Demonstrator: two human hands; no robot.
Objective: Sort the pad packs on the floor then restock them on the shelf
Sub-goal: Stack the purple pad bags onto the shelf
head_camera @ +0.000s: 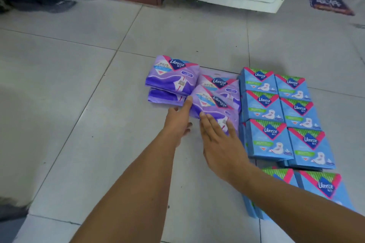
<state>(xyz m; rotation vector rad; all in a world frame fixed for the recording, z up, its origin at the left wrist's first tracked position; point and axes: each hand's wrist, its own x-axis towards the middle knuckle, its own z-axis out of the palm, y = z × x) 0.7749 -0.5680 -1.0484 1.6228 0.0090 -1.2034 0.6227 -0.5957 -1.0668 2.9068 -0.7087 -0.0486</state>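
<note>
Purple film packs lie just beyond both hands on the tiled floor, one loose pack tilted on top of another; two more purple packs are stacked just beyond the left hand's fingertips. Blue packs already sit in tidy rows close by the right hand's outer side, with more blue ones beside the right forearm.

The left hand reaches forward with fingers fairly straight, its fingertip touching the tilted pack's near-left edge; it grips nothing. The right hand lies flat and spread, fingers straight, resting on that pack's near end. Neither hand holds anything.

The step in hand looks like squaring the purple group. Soft film is likely to slide and buckle, so the person would do well to press the tilted pack between both palms, turn it to match the logo direction of the one beneath, and set it down flush. Keeping the purple stack apart from the blue rows should make lifting them to the shelf easier; the shelf is not in view.
</note>
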